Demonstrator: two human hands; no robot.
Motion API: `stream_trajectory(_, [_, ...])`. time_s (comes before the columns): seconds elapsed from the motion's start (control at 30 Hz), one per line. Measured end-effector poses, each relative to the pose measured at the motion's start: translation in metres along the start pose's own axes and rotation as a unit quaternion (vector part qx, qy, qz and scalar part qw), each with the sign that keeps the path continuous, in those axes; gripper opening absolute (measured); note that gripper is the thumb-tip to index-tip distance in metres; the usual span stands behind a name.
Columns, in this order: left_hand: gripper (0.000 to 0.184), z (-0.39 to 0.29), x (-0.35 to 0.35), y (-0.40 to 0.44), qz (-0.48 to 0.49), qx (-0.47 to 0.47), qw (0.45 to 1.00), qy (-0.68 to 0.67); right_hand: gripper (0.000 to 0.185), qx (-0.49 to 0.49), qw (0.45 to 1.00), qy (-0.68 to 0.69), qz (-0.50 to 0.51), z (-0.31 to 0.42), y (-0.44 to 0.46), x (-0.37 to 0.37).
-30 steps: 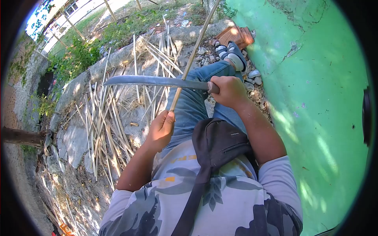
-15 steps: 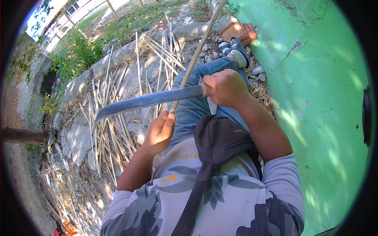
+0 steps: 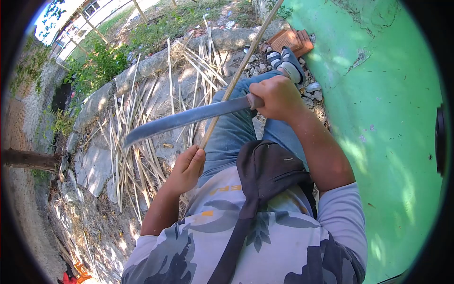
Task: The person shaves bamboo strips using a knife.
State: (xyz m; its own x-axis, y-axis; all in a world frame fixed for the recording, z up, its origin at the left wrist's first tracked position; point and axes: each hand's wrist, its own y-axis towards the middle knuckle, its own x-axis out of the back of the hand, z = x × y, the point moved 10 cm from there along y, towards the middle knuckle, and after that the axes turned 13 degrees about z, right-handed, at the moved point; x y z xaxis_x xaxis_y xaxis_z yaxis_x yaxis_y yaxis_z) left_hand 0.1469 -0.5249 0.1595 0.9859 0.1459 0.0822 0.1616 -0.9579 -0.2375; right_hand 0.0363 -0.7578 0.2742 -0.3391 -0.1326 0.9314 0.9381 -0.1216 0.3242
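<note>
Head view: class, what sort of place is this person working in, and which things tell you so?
Probably an outdoor yard: leafy plants grow at the upper left, loose stones lie near the foot, and pale strips are piled on rough, sunlit ground.

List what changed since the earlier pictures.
Since a second ago, the machete has swung tip-down in the picture, from nearly level to slanted. Nothing taken or released: right grip stays on it, left grip on the wooden strip. The strip pile looks unchanged.
</note>
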Motion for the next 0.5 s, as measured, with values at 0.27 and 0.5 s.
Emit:
stream_trajectory(0.27, [0.033,0.013,-0.004,-0.028,0.003,0.018,0.999,-0.037,0.016,-0.077,0.995,0.010,-0.055,-0.036,-0.008,0.013])
stream_trajectory(0.5, [0.033,0.015,-0.001,-0.022,-0.028,-0.009,0.999,-0.029,0.019,0.008,1.000,0.018,0.024,0.020,-0.007,-0.016])
